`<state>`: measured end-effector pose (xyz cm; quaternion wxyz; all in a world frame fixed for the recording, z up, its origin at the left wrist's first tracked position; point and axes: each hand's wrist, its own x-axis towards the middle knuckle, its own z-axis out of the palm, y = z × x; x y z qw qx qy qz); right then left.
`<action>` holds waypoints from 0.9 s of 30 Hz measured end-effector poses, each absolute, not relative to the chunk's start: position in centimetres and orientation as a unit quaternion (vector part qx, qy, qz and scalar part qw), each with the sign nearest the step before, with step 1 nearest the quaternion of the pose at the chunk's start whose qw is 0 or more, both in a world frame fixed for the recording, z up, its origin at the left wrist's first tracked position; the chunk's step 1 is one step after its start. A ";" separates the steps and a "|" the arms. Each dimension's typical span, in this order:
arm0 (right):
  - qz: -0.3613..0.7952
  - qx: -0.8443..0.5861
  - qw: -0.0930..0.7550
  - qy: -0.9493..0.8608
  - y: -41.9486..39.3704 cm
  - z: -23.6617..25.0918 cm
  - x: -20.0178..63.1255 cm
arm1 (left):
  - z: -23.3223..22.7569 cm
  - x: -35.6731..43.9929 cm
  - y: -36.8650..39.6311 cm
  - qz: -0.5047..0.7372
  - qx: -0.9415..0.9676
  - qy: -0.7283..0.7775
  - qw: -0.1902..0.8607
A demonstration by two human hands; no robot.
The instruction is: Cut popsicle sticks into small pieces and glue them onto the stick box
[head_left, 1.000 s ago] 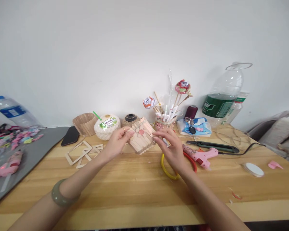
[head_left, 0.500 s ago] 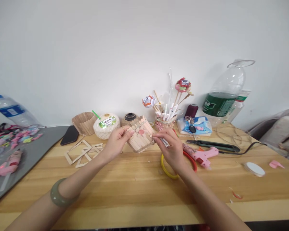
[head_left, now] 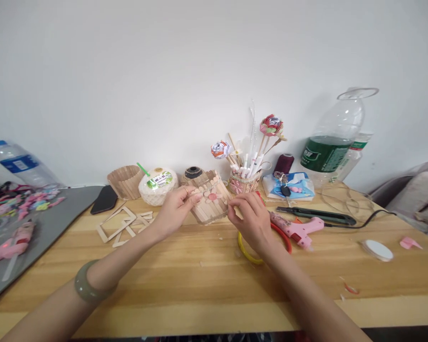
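Stick-walled holder [head_left: 210, 212] is leaning mid-scene; left hand [head_left: 178, 207] is clamping its left side, right hand [head_left: 250, 219] is bunching at its right edge, hold unclear; flower [head_left: 212, 195] is seemingly sitting attached, remainder unclear

Looks like a handicraft workspace, judging by wooden-stick frames [head_left: 130, 213] to the front-left of the coconut [head_left: 158, 187], a plain stick cup [head_left: 124, 184] left of it, and, to its right, a flower-trimmed stick cup [head_left: 207, 210], paper flowers [head_left: 271, 125] and a glue gun [head_left: 301, 231].
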<state>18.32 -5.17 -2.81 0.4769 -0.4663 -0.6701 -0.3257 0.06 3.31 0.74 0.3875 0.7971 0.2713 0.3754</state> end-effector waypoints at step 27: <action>-0.076 -0.637 0.610 -0.465 -4.8 -2.6 22.2 | -5.1 2.9 5.3 0.393 0.483 0.293 0.726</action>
